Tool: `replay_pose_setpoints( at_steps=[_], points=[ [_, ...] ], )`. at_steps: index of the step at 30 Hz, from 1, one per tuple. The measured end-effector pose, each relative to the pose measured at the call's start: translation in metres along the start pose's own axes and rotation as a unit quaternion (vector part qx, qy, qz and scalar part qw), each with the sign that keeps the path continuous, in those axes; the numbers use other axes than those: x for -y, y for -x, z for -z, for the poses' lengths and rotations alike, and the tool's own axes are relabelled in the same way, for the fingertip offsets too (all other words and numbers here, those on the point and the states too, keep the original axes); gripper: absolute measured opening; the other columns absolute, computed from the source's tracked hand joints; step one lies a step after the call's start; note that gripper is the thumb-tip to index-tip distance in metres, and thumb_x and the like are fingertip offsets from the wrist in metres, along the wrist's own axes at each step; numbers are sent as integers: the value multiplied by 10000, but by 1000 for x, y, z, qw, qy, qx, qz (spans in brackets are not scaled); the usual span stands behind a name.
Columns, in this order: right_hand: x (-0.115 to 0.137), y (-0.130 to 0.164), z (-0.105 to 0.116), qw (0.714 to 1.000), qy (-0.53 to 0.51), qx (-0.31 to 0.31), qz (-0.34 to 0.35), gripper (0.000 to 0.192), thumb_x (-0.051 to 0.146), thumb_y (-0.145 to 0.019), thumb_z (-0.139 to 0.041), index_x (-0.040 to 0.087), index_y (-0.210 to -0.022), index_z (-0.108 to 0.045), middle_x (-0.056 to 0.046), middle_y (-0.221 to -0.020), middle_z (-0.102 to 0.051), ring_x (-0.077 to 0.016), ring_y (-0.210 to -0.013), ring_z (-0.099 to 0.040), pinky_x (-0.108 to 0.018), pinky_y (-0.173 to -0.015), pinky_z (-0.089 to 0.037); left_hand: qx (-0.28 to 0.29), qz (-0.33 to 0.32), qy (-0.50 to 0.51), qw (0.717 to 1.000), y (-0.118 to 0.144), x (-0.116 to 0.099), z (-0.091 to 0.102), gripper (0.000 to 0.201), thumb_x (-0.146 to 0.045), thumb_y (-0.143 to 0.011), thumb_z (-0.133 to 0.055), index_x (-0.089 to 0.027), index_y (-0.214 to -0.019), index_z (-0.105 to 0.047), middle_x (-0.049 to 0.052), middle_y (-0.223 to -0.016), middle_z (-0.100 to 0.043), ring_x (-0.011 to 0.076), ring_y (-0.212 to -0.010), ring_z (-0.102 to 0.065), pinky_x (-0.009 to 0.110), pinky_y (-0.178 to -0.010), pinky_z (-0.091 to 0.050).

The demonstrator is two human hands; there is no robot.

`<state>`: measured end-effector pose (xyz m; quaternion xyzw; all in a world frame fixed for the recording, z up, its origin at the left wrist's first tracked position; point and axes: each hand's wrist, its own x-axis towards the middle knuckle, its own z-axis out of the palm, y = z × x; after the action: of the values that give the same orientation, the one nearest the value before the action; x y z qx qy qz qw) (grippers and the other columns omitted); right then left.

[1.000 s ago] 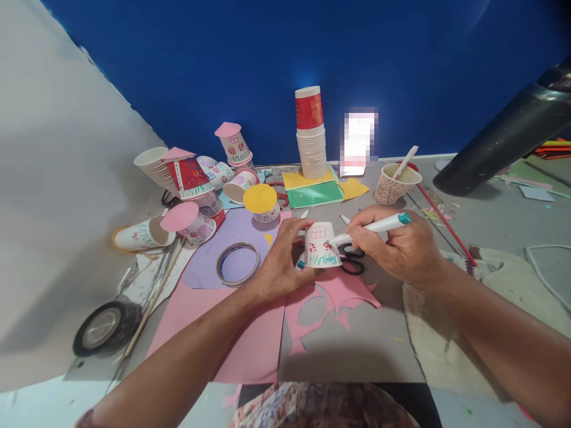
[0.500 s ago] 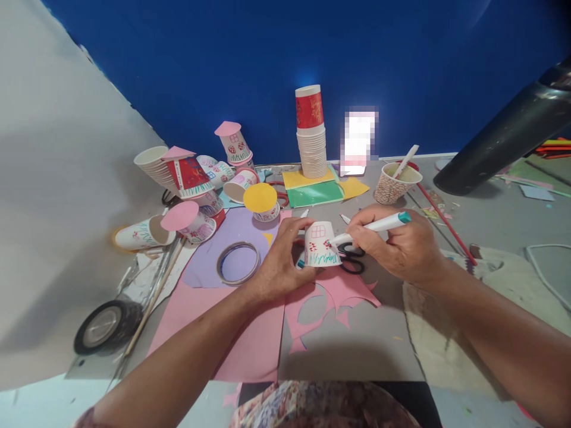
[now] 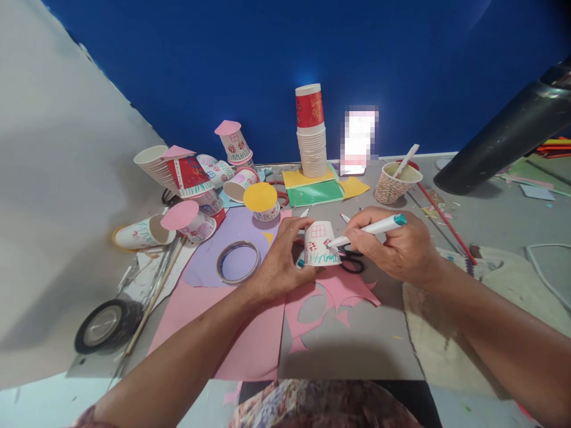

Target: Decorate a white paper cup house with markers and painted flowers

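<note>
Between both hands, upturned white paper cup (image 3: 320, 244), pink window, green grass

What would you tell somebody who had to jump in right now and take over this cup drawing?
Left hand: steadies the upside-down paper cup on the pink paper.
Right hand: holds the teal-capped marker, tip on the cup's right side.
Done: the cup shows a pink window, red flowers and green grass along its rim.
Left: it has no paper roof, unlike the finished cups at the back left.
Nearby: black scissors behind the cup, tape ring to the left.
</note>
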<state>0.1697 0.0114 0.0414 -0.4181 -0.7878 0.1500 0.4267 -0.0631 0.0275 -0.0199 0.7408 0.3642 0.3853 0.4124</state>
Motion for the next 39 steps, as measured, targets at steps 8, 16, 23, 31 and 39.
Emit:
replay_pose_setpoints(
  at_steps=[8, 16, 23, 31, 39],
  points=[
    [1, 0, 1, 1000, -2, 9, -20, 181, 238, -923, -634, 230, -757, -706, 27, -604, -683, -120, -489, -540, -266, -492, -405, 4, -10, -5, 1000, -1, 1, 0, 716, -173, -748, -868, -261, -1381, -546, 115, -1407, -538, 300, -1298, -593, 484, -1081, -566],
    [2, 0, -1, 1000, -6, -3, -8, 183, 234, -935, -634, 215, -772, -716, 19, -652, -723, -116, -518, -578, -251, -506, -420, 4, -12, -14, 1000, 0, 2, 0, 709, -175, -754, -863, -269, -1378, -540, 113, -1402, -534, 292, -1296, -585, 478, -1077, -568],
    [1, 1, 0, 1000, 4, -7, -20, 185, 234, -949, -634, 237, -778, -705, 14, -668, -726, -141, -536, -611, -273, -528, -465, 4, -11, -13, 1000, -1, -3, 0, 685, -192, -755, -863, -275, -1356, -546, 103, -1365, -545, 291, -1267, -597, 498, -1081, -572],
    [0, 1, -1, 1000, -2, -10, -14, 176, 235, -942, -636, 225, -786, -717, 12, -691, -743, -132, -537, -609, -263, -524, -457, 6, -13, -16, 1000, 0, -2, 0, 682, -186, -762, -849, -268, -1363, -538, 116, -1396, -526, 292, -1302, -579, 497, -1090, -572],
    [0, 1, 0, 999, 1, -3, -35, 179, 250, -943, -634, 238, -783, -715, 8, -681, -748, -133, -538, -606, -259, -530, -473, 9, -23, -37, 999, -1, -6, 1, 647, -161, -776, -820, -274, -1351, -546, 110, -1371, -537, 283, -1278, -592, 471, -1057, -591]
  ],
)
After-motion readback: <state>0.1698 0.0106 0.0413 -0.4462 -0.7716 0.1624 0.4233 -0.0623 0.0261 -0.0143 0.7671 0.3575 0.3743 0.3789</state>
